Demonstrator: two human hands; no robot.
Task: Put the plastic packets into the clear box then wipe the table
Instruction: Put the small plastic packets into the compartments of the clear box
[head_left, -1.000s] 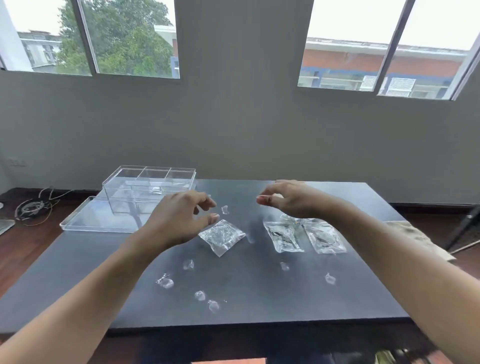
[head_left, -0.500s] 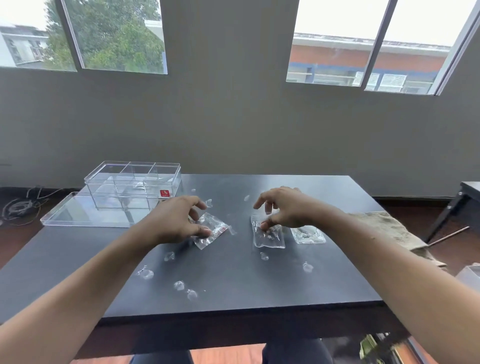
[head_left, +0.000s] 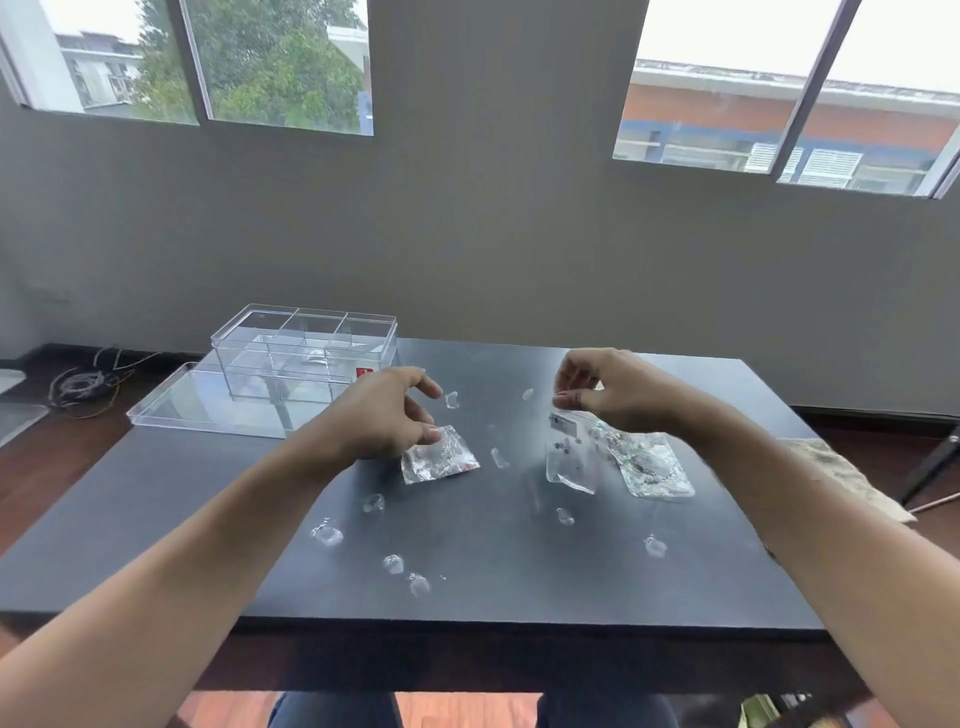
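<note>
Over a dark worktop (head_left: 156, 530) dotted with water droplets (head_left: 393, 564), the right hand (head_left: 608, 389) pinches the top edge of a plastic packet (head_left: 569, 457) that hangs just clear of the surface, while the left hand (head_left: 379, 415) closes thumb and fingers on the corner of a second packet (head_left: 441, 462) lying flat. A third packet (head_left: 649, 465) lies at right; the clear box (head_left: 306, 358) stands at far left on its lid (head_left: 208, 410), a cloth (head_left: 841, 475) at the right edge.
</note>
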